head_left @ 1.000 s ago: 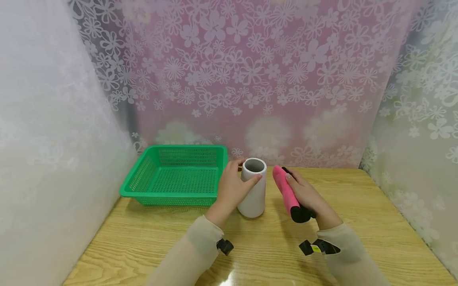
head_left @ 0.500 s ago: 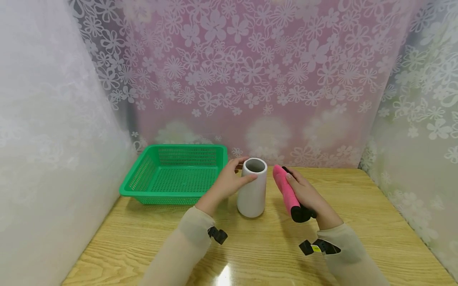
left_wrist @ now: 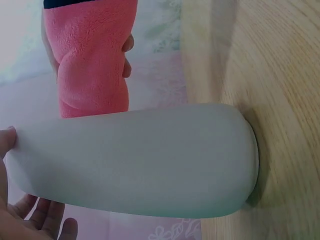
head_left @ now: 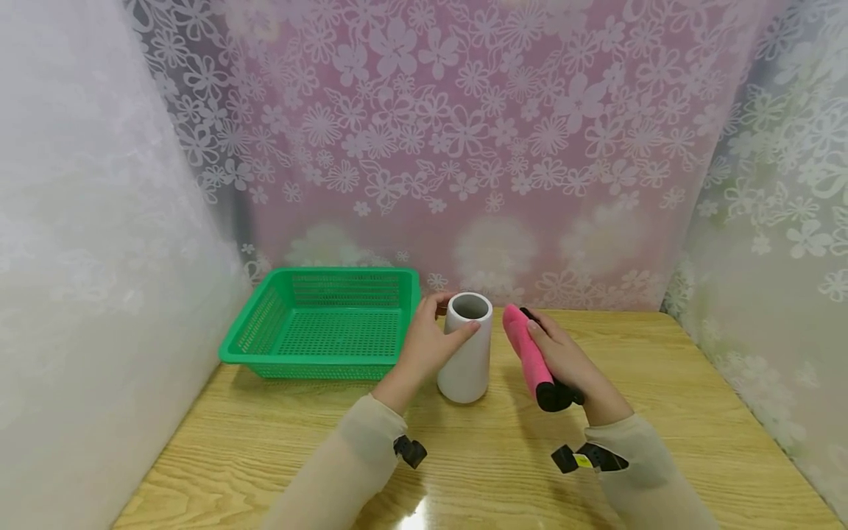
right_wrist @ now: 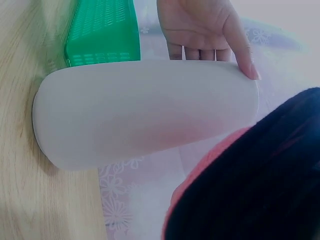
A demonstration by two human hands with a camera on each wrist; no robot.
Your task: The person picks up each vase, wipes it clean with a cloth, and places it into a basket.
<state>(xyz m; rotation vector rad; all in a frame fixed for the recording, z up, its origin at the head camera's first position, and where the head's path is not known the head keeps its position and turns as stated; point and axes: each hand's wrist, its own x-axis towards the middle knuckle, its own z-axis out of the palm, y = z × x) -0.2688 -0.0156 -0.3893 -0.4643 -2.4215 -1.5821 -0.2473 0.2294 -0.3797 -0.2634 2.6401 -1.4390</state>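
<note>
1. A white vase stands upright on the wooden table, between the two hands; its round mouth is at the top, and in the head view one can look a little inside.
2. The left hand holds this vase near its upper end. The thumb lies at the near side, just below the rim, and the other fingers are curved behind the far side.
3. The right hand grips a soft pink and black cloth bundle. The bundle is kept between the thumb and the fingers; in the left wrist view two fingertips appear at its edge.
4. The bundle is raised above the table and is near to the vase, on its right, with a narrow gap between them in the head view.
5. A green plastic basket with many small holes rests to the left of the vase, partly hidden by the left hand.
6. Behind the table hangs a pinkish curtain with white flowers.
7. Both arms wear pale sleeves, and at each wrist there is a small black device.
</note>
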